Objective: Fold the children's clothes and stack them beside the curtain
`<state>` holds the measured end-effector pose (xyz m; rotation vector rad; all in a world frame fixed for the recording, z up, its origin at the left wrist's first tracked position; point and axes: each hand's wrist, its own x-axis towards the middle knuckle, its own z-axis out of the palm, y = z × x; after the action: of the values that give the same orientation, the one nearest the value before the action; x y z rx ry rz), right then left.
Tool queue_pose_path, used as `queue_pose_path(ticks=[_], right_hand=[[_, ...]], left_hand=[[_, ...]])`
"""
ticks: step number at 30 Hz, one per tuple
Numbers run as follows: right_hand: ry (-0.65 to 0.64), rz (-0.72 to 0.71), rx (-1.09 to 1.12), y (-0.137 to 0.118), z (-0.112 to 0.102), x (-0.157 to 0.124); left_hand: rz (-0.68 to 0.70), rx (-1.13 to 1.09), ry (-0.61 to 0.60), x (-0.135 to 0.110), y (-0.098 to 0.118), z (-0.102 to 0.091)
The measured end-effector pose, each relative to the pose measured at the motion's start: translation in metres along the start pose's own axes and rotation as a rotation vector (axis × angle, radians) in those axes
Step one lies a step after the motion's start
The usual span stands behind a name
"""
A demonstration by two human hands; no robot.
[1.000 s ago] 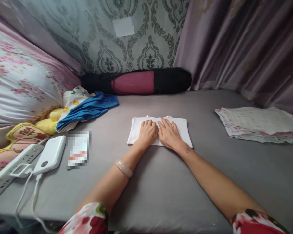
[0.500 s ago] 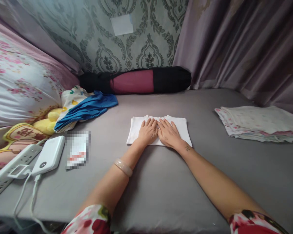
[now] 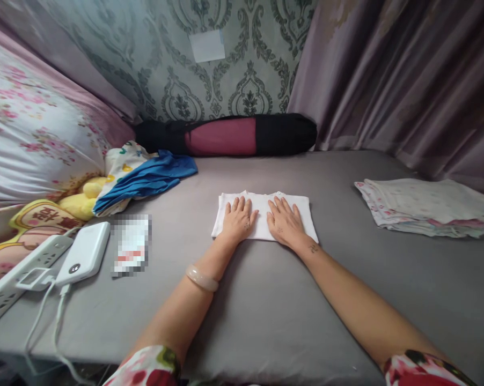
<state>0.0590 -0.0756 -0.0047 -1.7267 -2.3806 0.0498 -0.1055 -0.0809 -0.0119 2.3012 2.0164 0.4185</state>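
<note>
Left hand (image 3: 236,219) and right hand (image 3: 284,223) lie flat, fingers spread, grasping nothing, side by side on the soft, white, rectangular folded cloth (image 3: 263,220).

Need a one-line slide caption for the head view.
Left hand and right hand lie flat on a folded white cloth on the grey bed.

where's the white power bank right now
The power bank lies at the head view's left on the grey sheet, beside the power strip, left of the left hand.
</note>
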Motion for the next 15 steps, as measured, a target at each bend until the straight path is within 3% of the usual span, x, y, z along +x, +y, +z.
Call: queue_pose_path(ticks=[8,15], right_hand=[[-0.006,0.008,-0.009,0.000,0.001,0.001],[0.051,0.100,-0.046,0.006,-0.005,-0.002]], left_hand=[[-0.011,0.105,-0.041,-0.001,0.002,-0.004],[-0.117,0.184,0.076,-0.002,-0.014,-0.006]])
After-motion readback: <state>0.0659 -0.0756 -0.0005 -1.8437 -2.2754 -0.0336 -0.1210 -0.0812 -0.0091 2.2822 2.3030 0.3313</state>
